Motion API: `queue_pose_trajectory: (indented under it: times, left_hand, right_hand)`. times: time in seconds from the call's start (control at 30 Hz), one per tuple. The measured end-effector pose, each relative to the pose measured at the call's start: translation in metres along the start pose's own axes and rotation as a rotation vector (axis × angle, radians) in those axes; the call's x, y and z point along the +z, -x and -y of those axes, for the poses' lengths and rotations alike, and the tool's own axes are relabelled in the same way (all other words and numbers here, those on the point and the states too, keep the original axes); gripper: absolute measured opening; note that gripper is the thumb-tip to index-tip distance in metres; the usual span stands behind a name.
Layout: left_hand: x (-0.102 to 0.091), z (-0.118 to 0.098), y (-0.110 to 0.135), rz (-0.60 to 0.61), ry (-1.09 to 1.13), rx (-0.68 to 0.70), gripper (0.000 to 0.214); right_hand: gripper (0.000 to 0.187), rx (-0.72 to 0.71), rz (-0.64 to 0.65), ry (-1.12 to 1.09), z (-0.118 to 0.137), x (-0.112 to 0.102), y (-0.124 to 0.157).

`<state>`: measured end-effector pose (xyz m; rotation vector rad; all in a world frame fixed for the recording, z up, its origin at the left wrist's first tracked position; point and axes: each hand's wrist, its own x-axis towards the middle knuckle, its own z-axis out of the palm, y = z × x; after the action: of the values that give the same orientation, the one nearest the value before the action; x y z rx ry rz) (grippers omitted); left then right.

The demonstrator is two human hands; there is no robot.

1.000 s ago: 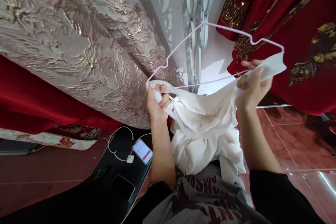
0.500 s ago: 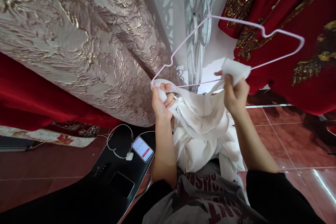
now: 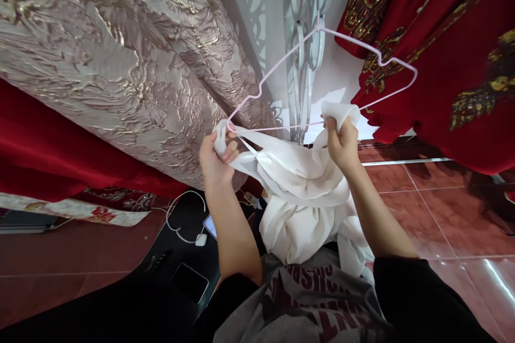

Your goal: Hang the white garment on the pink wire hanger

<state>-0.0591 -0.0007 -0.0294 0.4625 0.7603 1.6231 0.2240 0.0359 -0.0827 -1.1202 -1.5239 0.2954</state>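
A pale pink clothes hanger (image 3: 280, 59) hangs in front of me, with a white garment (image 3: 300, 171) below it that falls in folds onto my lap. My left hand (image 3: 219, 158) is closed on a strap of the garment at the hanger's left corner; that corner pokes into the cloth. My right hand (image 3: 343, 136) grips another white piece of the garment between thumb and fingers, around the hanger's lower bar. The hanger's right corner sticks out bare beyond this hand. Some fingers of my right hand are hidden by the cloth.
To my left stand a textured beige-gold curtain (image 3: 153, 64) and a black bench (image 3: 161, 278) bearing a phone (image 3: 210, 226), a white cable (image 3: 174, 229) and a dark phone-like device (image 3: 190, 283). Red embroidered cloth (image 3: 442, 80) hangs at the right. White metalwork (image 3: 300, 53) rises behind the hanger.
My left hand has moved left, carrying the strap outward onto the hanger's left corner. My right hand has shifted left and slightly down. The hanger has swivelled, its right corner moving inward.
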Motion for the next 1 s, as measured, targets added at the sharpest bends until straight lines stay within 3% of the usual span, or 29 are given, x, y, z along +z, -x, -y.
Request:
queue_pose_trajectory:
  times: [0.13,0.23,0.37,0.53,0.73,0.83,0.93,1.0]
  left_hand:
    - [0.019,-0.027,-0.007,0.020,-0.115,0.207,0.043]
    - [0.040,-0.034,-0.012,0.082,-0.300,0.330,0.031]
    - [0.059,-0.032,-0.013,0.214,-0.570,0.170,0.027]
    - [0.060,-0.029,-0.008,0.266,-0.709,0.048,0.028]
    - [0.080,-0.012,-0.006,0.252,-0.694,0.340,0.020]
    - [0.085,-0.008,-0.013,0.208,-0.661,0.409,0.022]
    - [0.079,-0.012,-0.021,0.178,-0.710,0.471,0.038]
    - [0.072,-0.016,-0.026,0.221,-0.815,0.538,0.043]
  right_hand:
    - [0.041,0.014,-0.003,-0.014,-0.002,0.001,-0.001]
    - [0.038,0.010,-0.024,-0.019,0.000,0.002,0.001]
    - [0.037,0.016,-0.054,-0.021,0.001,0.004,0.004]
    - [0.034,0.003,-0.036,-0.012,0.001,0.006,0.004]
    - [0.032,0.025,-0.030,-0.066,0.014,0.011,0.008]
    - [0.034,0.058,-0.006,-0.123,0.024,0.008,0.007]
    - [0.036,0.184,0.026,-0.288,0.029,-0.005,0.000]
    - [0.032,0.290,-0.040,-0.424,0.026,-0.022,-0.009]
